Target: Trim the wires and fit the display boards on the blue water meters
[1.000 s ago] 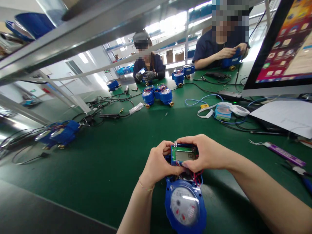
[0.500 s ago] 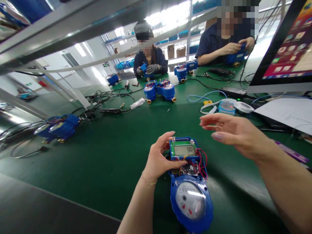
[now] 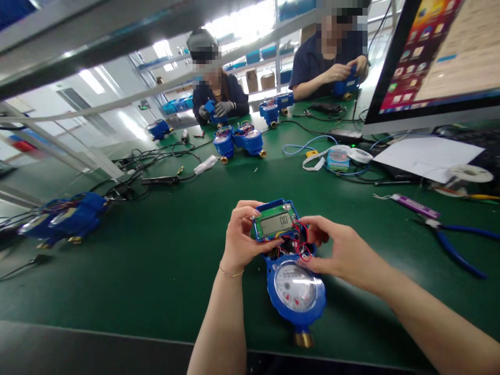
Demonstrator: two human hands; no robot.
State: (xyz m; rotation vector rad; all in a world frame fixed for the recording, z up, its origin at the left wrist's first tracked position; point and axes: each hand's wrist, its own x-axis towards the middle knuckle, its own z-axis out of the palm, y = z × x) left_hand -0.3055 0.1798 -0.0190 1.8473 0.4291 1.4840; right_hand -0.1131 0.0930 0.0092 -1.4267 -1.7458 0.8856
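Observation:
A blue water meter (image 3: 297, 289) with a round dial and a brass end fitting lies on the green table in front of me. At its far end a green LCD circuit board (image 3: 273, 223) in a blue frame reads 0.0 and is tilted. My left hand (image 3: 244, 232) grips this board from the left, thumb along its near edge. Red wires (image 3: 301, 245) loop out at the right of the opened wiring compartment. My right hand (image 3: 332, 247) grips the meter's right side beside these wires, thumb at the dial's rim; its fingertips are partly hidden.
Several blue meters (image 3: 250, 139) stand farther back, others (image 3: 78, 216) at the left among black cables. Two people sit across the table, holding meters. At the right are a monitor (image 3: 429, 67), paper (image 3: 429, 156), blue-handled pliers (image 3: 457, 250) and a purple packet (image 3: 416, 205).
My right hand has come down and left from the air onto the meter's right side. My left hand still grips the LCD board, now more tilted. The view has shifted right.

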